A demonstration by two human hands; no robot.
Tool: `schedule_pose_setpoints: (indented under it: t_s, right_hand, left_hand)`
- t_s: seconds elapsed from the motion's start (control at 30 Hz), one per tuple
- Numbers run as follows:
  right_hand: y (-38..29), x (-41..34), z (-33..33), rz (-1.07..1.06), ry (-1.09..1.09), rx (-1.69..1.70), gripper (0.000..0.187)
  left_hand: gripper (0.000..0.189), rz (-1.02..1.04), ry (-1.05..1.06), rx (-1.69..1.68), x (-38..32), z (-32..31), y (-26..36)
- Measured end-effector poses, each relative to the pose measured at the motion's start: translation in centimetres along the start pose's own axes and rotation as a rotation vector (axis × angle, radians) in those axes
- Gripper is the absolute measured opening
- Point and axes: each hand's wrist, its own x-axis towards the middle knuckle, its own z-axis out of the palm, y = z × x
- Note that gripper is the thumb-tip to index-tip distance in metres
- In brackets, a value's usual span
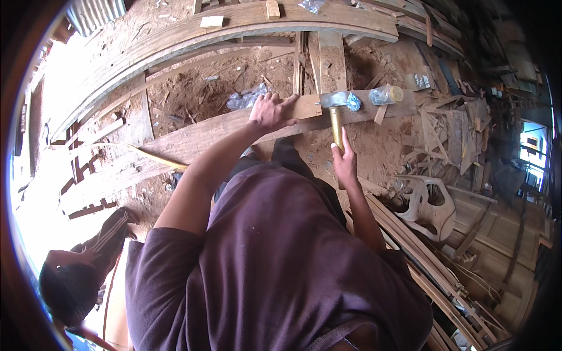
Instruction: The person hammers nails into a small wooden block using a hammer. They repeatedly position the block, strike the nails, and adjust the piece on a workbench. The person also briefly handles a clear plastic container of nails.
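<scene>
My left hand holds a short wooden block down on a long plank, index finger along its far edge and thumb along its near one. In my right hand is the yellow handle of a hammer. Its metal head lies over the plank, just past the block's right end; whether it touches the wood I cannot tell. A small blue-and-white bundle sits right of the hammer head. Further right, a clear plastic jar with a yellow lid lies on its side.
Beyond lies another long board bearing small wood pieces. A yellow hose or cable crosses the plank at left. Wood scraps and a plastic chair are at right. Another person is bent over at lower left.
</scene>
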Motion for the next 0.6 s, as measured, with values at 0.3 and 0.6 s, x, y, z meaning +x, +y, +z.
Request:
schedule_pose_setpoints:
  t_s: [0.3, 0.6]
  right_hand:
    - [-1.8, -0.2, -0.9, -0.119, 0.082, -0.102, 0.065]
    - [-2.5, -0.1, -1.5, -0.142, 0.062, -0.151, 0.065]
  left_hand:
    - [0.093, 0.044, 0.107, 0.036, 0.0, 1.1, -0.3]
    - [0.095, 0.033, 0.067, 0.042, 0.2, 1.0, -0.4]
